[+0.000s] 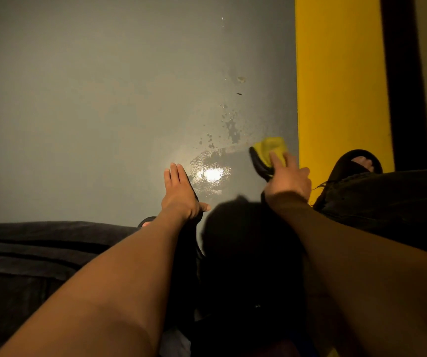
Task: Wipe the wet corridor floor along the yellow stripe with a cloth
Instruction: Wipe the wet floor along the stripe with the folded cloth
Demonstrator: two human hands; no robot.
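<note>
Down by my knees, my left hand point(180, 193) lies flat on the grey floor point(104, 99), fingers straight and close together. My right hand point(288, 176) grips the yellow cloth point(271, 148) and presses it on the floor, just beside the yellow stripe point(341, 86). I think I am in the middle of wiping. Drops and a puddle point(230, 130) wait just past the cloth, so next I should push forward. I see no words anywhere.

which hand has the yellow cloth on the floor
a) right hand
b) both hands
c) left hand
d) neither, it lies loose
a: the right hand grips the yellow cloth beside the yellow stripe, while the left hand is flat with straight fingers, apart from it.
</note>
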